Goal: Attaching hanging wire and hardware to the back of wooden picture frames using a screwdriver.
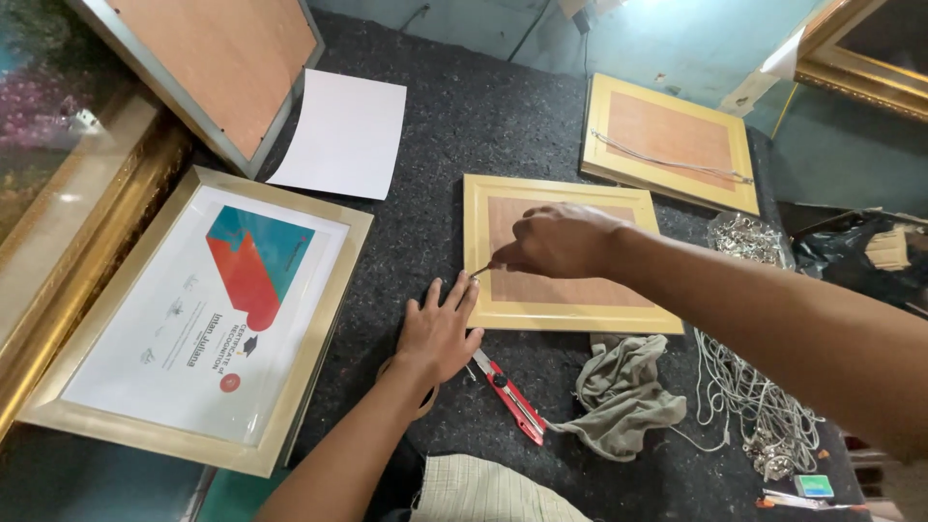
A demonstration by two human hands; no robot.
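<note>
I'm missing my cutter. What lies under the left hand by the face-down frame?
A red utility knife pokes out from beneath the left hand, lying on the dark felt table. Its upper end is covered by the palm, so that end cannot be seen.

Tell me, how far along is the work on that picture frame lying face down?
The far frame already has a hanging cord across its back. At the near frame, the right hand presses a small metal piece at its left edge while the left hand steadies it. It has no cord yet; loose cord lies beside it.
</note>
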